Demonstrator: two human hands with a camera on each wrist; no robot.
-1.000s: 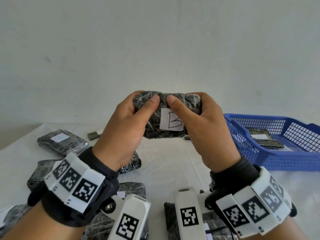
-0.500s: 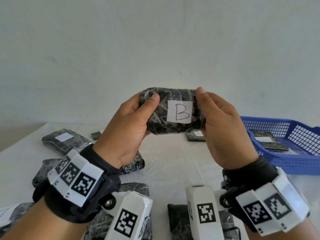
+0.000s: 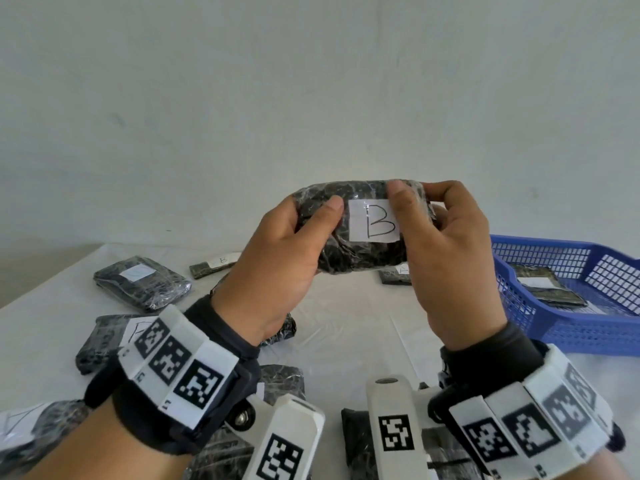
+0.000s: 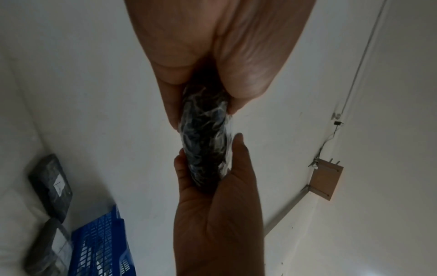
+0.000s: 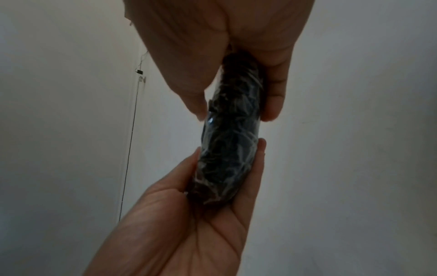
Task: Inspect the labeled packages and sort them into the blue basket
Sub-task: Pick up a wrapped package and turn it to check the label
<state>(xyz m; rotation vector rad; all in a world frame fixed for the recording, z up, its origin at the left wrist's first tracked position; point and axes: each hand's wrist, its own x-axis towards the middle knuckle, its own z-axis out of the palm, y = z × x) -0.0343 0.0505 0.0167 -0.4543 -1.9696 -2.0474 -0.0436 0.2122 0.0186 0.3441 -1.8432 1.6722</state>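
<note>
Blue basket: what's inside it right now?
Inside the blue basket lies one dark flat package with a white label on top. What the label says is too small to read, and the basket's near wall hides part of the floor.

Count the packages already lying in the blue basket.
1: a dark wrapped package with a white label lies flat inside the blue basket, toward its left end. Others may be hidden beneath it or behind the basket's near wall.
</note>
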